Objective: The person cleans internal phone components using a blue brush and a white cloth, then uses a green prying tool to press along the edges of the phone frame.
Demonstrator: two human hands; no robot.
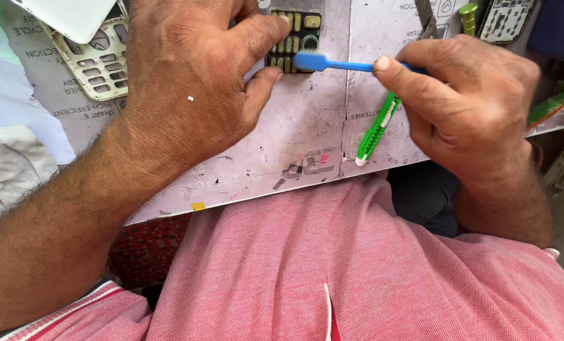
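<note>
worktop [307,136] clutter: green cutter [375,129], keypad frame [99,63]

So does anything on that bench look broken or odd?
Yes: the small keypad board under the left hand is bare, out of its casing, and a loose cream keypad frame lies apart at upper left. The work surface is scuffed and split along a seam.

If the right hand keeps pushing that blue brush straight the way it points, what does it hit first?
The right hand points the blue plastic brush leftward; its head already sits at the dark phone keypad with yellow keys, then the left hand's thumb, though depth is unclear.
</note>
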